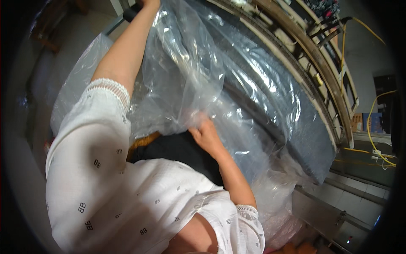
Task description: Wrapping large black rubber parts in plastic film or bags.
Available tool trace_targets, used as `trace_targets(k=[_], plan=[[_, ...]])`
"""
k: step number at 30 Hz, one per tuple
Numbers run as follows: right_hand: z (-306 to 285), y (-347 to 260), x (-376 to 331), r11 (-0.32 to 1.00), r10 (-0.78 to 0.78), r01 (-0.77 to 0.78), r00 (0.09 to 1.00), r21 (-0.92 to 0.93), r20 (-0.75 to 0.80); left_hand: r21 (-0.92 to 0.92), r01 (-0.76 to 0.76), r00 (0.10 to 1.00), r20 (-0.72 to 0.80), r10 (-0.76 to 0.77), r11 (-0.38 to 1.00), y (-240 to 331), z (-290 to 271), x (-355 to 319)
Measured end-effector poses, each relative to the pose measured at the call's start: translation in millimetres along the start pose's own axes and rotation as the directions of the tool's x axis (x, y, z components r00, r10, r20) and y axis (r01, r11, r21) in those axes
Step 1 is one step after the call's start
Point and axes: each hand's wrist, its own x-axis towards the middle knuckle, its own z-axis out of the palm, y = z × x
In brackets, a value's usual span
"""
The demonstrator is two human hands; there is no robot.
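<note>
A large sheet of clear plastic film [177,89] hangs in loose, shiny folds in front of me. My right hand [205,133] is closed on the lower edge of this film, close to my body, with its fingertips partly covered by the folds. Stretched far forward, my left hand [149,3] is cut off by the top edge of the picture beside the film's far part, so its fingers do not show. Under and behind the film lies a long, dark grey-blue slab [315,148], its right end at the lower right.
A curved-looking wooden frame [313,51] runs along the slab's far side. Yellow cable [370,122] hangs at the right, near blue and orange boxes [372,122]. More crumpled film [275,203] lies at my right. A dark metal bar [116,26] is beside my left forearm.
</note>
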Motion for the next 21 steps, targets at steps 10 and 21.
trace_targets(k=[10,21], plan=[[-264,-66,-193,0.824,0.538,-0.504,0.840,0.260,-0.076,-0.259,-0.057,0.993,0.083,0.081,0.964,6,-20,9],[-190,-28,-184,0.678,0.731,-0.586,0.474,0.443,-0.491,-0.292,0.114,0.967,0.251,-0.039,0.950,-19,-11,12]])
